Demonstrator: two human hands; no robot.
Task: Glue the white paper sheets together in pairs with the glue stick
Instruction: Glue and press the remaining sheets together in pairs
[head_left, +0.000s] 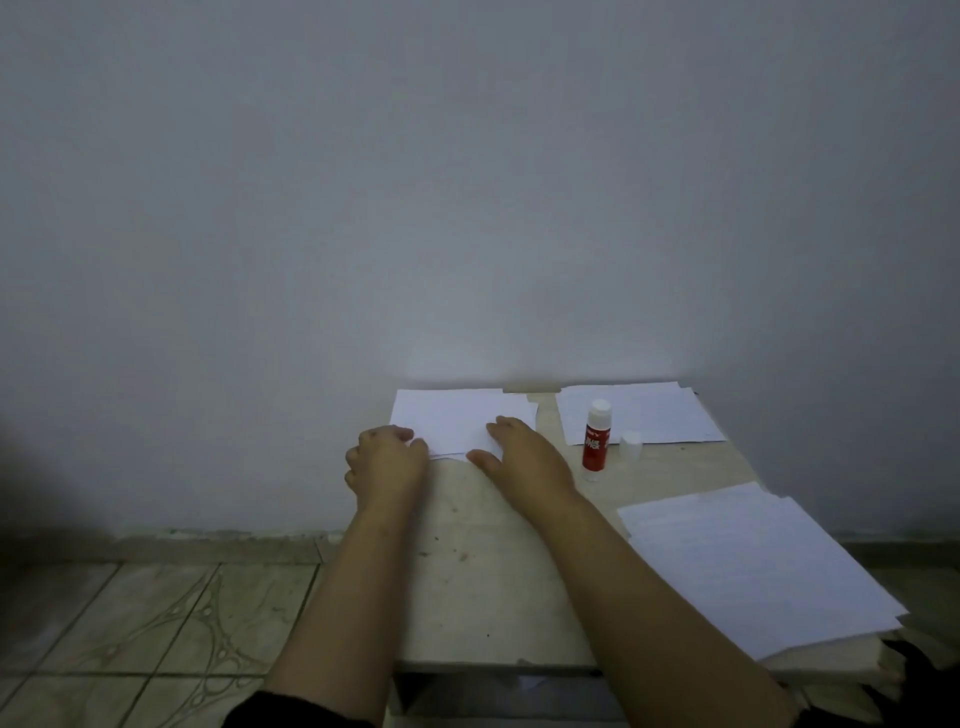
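Near the middle of the frame, two white paper sheets lie one on top of the other on the pale wooden table. They look like a pair being pressed together.

More loose white paper waits at the lower right, so a lot is left to do.

The left hand has curled fingers on the sheets' near corner. The right hand lies flat with straight fingers on them.

The red and white glue stick stands open, its small white cap beside it.
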